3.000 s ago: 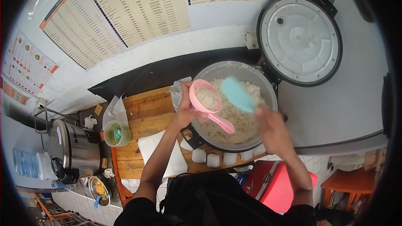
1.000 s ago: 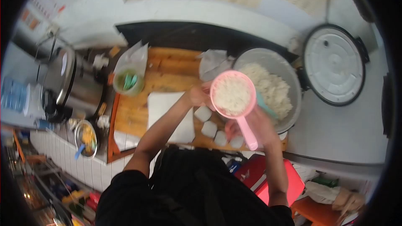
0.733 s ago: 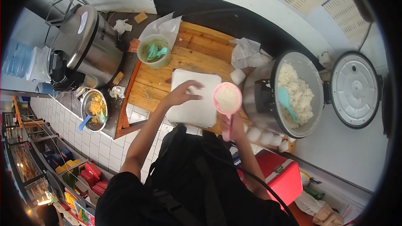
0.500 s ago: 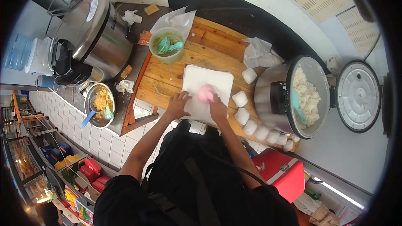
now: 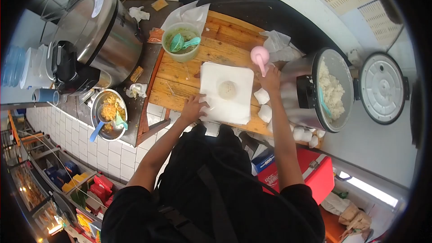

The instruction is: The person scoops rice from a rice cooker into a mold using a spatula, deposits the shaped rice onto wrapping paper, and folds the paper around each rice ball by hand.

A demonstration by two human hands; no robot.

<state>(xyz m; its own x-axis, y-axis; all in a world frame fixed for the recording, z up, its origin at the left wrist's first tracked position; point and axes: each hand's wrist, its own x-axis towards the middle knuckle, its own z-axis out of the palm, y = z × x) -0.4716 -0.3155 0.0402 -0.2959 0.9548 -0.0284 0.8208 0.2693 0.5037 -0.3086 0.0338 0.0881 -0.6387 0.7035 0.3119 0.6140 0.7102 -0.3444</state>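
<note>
A stack of white paper sheets [image 5: 213, 108] lies on the wooden table, with a flat round patch of rice [image 5: 227, 90] on the top sheet. My left hand [image 5: 194, 109] rests at the stack's left edge, fingers apart and touching the paper. By its handle, my right hand [image 5: 270, 82] grips a pink ladle [image 5: 259, 55], its rounded bowl turned up, between the stack and the open rice cooker [image 5: 294, 92]. White rice [image 5: 330, 90] and a turquoise paddle [image 5: 324, 103] are inside that cooker. Several white wrapped bundles [image 5: 264, 113] line the table's right side, partly behind my right forearm.
A tub of green food [image 5: 182, 56] with turquoise spoons stands at the table's back left. Further left are a closed steel cooker [image 5: 108, 40] and a metal bowl [image 5: 94, 113] of yellow food. A red box [image 5: 310, 175] sits below, right of my body.
My right hand has moved right and away from me with the pink ladle, off the paper. The round patch of rice now shows where the ladle was. My left hand stays at the paper's edge.
</note>
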